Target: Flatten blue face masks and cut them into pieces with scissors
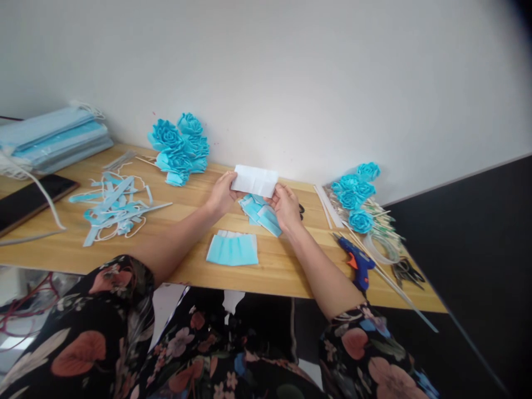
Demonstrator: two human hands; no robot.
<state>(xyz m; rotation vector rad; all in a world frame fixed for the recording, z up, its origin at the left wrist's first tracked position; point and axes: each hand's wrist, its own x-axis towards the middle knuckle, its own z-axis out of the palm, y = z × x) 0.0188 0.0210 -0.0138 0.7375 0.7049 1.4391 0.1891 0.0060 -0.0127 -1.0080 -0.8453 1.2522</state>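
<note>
My left hand (222, 194) and my right hand (286, 206) hold up a white folded piece of mask cloth (255, 180) between them, each pinching one end. It hovers above a small pile of blue cut mask pieces (260, 213) on the wooden table (286, 266). Nearer to me lies a blue pleated mask piece (233, 249), flat on the table.
A bunch of blue cloth roses (179, 146) leans at the wall. Trimmed strips and ear loops (114, 206) lie left, beside a mask stack (52, 138) and a dark tablet (25, 202). Right: roses on sticks (356, 197), blue glue gun (356, 263), scissors (405, 271).
</note>
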